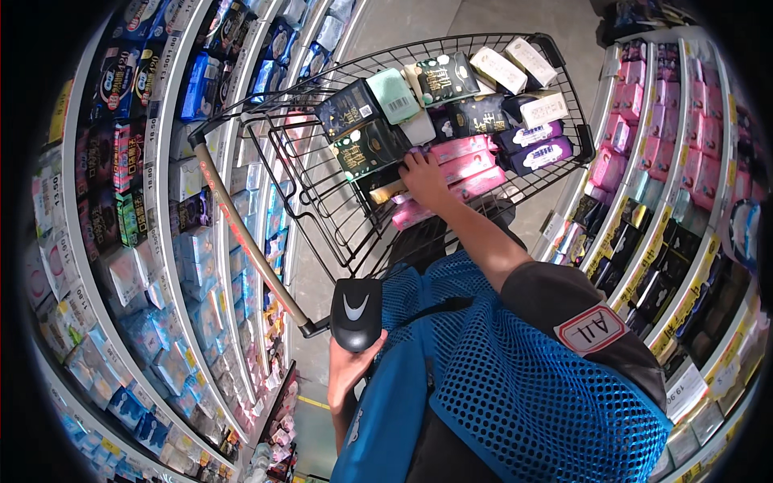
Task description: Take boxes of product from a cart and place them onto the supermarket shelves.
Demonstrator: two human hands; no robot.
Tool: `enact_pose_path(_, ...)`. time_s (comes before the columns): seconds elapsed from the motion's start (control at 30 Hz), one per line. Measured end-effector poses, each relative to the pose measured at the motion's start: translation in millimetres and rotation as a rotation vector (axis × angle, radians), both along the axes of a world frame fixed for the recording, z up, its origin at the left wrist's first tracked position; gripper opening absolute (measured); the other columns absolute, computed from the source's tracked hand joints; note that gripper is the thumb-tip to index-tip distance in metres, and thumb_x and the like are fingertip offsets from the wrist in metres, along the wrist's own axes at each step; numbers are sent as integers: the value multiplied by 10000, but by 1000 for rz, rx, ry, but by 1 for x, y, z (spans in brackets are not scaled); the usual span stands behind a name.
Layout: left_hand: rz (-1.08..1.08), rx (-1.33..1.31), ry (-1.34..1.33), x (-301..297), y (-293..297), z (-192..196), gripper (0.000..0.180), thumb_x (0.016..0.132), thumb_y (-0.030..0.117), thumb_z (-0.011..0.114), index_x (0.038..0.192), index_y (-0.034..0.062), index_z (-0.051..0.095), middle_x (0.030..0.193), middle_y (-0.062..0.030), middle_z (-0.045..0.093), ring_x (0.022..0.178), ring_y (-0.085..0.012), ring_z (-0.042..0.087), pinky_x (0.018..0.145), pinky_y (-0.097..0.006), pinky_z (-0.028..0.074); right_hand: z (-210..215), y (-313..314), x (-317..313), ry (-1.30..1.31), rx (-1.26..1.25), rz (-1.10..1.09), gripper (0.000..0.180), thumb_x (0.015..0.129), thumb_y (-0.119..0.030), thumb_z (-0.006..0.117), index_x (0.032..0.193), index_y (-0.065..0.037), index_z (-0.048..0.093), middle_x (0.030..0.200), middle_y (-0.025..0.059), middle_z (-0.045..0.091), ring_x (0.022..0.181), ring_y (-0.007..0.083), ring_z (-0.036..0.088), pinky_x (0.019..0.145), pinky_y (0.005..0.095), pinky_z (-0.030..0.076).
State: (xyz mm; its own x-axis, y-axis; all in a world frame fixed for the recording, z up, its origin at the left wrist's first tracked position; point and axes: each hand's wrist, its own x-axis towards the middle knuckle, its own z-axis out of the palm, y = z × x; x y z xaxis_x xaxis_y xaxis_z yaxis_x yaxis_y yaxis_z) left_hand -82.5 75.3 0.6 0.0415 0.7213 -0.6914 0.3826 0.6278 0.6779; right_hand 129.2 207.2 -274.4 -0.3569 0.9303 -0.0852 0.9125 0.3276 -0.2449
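Observation:
My left hand (353, 364) is wrapped round a black handheld barcode scanner (357, 314) with a silver curved mark on its top. The scanner is beside the near end of the cart handle (245, 225). My right hand (423, 179) reaches into a black wire shopping cart (298, 173). Its fingers are spread and bent down over packages, with the fingertips partly hidden among them. Right beside that hand lie pink packs (465, 165) and a dark box with gold writing (366, 150). A mint green pack (393, 95) is farther back.
White boxes (499, 71) and purple packs (539, 149) fill the cart's far right side. Tall shelves of packaged goods (193, 258) line the left. More shelves, with pink packs (628, 101) and yellow price strips, stand at the right. Grey floor (403, 20) shows beyond the cart.

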Motion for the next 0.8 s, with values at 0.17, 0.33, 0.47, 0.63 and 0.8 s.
enact_pose_path(0.17,-70,106,-70,5,6,6,300,733,45,760,986,-3,607,867,-26,637,788,-99,576,731,-260,472,48,-5,35,729,-478,-251,484,639,-280,790,1012,-36,602,987,117,603,737,265,624,618,367,490)
enact_pose_path(0.33,-41,-15,-232,13,9,16,378,717,16,754,1057,8,589,937,-23,611,855,-118,566,793,-259,450,137,-33,115,1338,-641,-407,566,766,-94,696,1273,-72,444,1209,54,528,1106,171,517,833,297,491)
enact_pose_path(0.47,-251,112,-265,47,14,19,499,695,-41,707,1169,9,558,1032,-45,600,795,-112,568,730,-245,458,212,-77,184,1936,-754,-535,547,791,-120,628,1291,-36,422,1227,92,522,1112,195,526,970,342,419)
enact_pose_path(0.63,-558,136,-435,120,15,53,700,666,-66,696,1305,-7,417,958,-80,606,715,-126,570,662,-281,463,262,-164,250,2085,-341,-360,591,757,-202,642,1276,-28,419,1180,98,551,1061,180,555,936,322,426)
enact_pose_path(0.8,-1002,74,-636,179,-3,52,637,696,-41,688,1272,-35,418,837,-71,571,710,-147,554,654,-293,454,298,-294,284,2108,28,-594,553,779,-189,623,1267,-22,422,1184,108,549,1067,171,557,924,304,437)
